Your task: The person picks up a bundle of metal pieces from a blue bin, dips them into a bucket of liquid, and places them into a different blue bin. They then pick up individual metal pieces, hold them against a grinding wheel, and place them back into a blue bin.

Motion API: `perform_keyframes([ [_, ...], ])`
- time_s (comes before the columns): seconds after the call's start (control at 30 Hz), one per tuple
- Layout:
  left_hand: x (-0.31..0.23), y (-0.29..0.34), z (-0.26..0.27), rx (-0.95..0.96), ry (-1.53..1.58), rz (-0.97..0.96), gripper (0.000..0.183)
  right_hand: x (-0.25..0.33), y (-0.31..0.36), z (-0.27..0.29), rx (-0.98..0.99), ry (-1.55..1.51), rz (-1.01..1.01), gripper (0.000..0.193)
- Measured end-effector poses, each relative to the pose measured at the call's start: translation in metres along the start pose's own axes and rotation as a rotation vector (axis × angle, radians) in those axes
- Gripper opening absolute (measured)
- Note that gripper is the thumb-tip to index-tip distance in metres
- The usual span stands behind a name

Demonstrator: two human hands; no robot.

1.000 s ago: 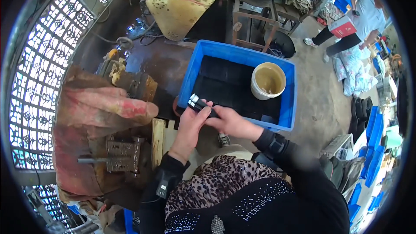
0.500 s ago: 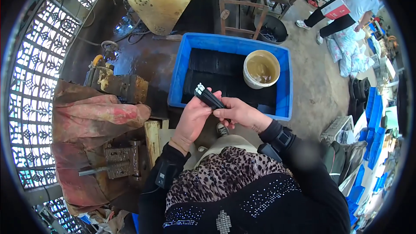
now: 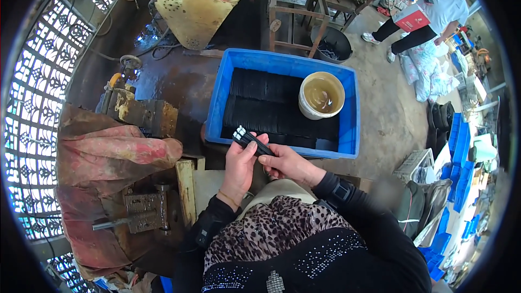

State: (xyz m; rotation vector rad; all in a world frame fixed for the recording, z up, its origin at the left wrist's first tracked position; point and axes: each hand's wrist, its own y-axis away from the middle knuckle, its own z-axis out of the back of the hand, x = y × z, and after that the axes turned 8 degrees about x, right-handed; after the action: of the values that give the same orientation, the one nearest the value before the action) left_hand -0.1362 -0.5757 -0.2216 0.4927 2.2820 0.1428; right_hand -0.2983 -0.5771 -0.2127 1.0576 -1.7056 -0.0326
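Both my hands hold a small bundle of thin black strips with shiny whitish ends (image 3: 251,140), over the near edge of a blue tub (image 3: 355,114). My left hand (image 3: 239,167) is closed around the bundle's middle, thumb on top. The fingers of my right hand (image 3: 291,164) close on its near right end, partly hiding it. Inside the tub, rows of thin black pieces (image 3: 266,111) lie packed side by side. A cream-coloured bucket (image 3: 312,113) with cloudy yellowish liquid stands on the right part of those rows.
Left of me are a stained cloth (image 3: 130,149) and a metal vise-like fixture (image 3: 145,212). A yellowish machine part (image 3: 201,8) stands beyond. Behind the tub are a wooden stool (image 3: 296,13) and a black bucket (image 3: 332,43). A person (image 3: 442,8) holding a red-and-white box stands at far right.
My hands and the bundle have come slightly nearer to my body, toward the tub's near edge. The whole view has shifted a little. The bundle stays in both hands.
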Motion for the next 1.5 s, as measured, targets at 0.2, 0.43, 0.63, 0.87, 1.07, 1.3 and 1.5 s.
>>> perform_keyframes([
  [0.2, -0.005, -0.008, -0.009, 0.004, 0.09, -0.005, 0.028, 0.009, 0.004, 0.004, -0.031, -0.017, 0.033, 0.018],
  [0.43, -0.002, -0.008, -0.013, -0.014, -0.005, 0.053, 0.023, 0.011, 0.018, 0.014, -0.178, 0.017, 0.166, 0.018],
  [0.63, 0.013, -0.023, -0.013, 0.128, -0.161, 0.112, 0.016, -0.007, 0.024, 0.025, -0.164, 0.26, 0.31, 0.021],
  [0.87, 0.019, -0.028, -0.047, 0.305, -0.015, 0.083, 0.011, 0.005, 0.076, 0.01, -0.438, 0.164, 0.483, 0.022],
  [1.07, 0.003, 0.007, -0.136, 0.447, -0.123, 0.144, 0.016, -0.012, 0.112, 0.018, -0.565, 0.14, 0.602, 0.018],
  [1.3, 0.005, 0.024, -0.133, 0.457, -0.165, 0.186, 0.014, -0.013, 0.135, 0.001, -0.63, 0.284, 0.539, 0.022],
  [1.5, -0.02, 0.017, -0.116, 0.39, -0.09, 0.053, 0.013, 0.015, 0.093, 0.005, -0.486, 0.382, 0.626, 0.019],
])
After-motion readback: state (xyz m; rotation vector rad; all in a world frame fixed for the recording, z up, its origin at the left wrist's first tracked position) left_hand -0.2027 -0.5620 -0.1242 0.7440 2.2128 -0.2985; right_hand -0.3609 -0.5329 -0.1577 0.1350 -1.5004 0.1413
